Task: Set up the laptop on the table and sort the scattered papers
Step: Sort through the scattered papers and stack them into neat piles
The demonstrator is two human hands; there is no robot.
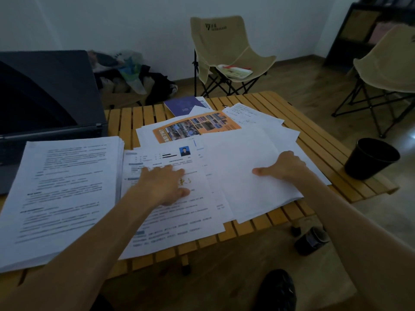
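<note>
Here the laptop (45,97) stands open at the far left of the slatted wooden table (314,135), its dark screen facing the person; a thick stack of printed pages (62,194) lies in front of it and covers part of its keyboard. Just right of that stack the scattered papers (235,135) spread across the middle of the table, overlapping one another; among them are a printed sheet with a small portrait photo (175,212), an orange flyer (197,126) farther back, and a dark blue booklet (184,105) near the far edge. The left hand (164,185) lies flat on the printed sheet, fingers extended and pressing down; the right hand (283,164) rests on a blank white sheet (247,176), thumb out to the side, its fingers past the knuckles so I cannot tell whether they curl round an edge. A black bin (370,158) sits on the floor by the table's right side; two folding camp chairs (224,52) stand beyond.
</note>
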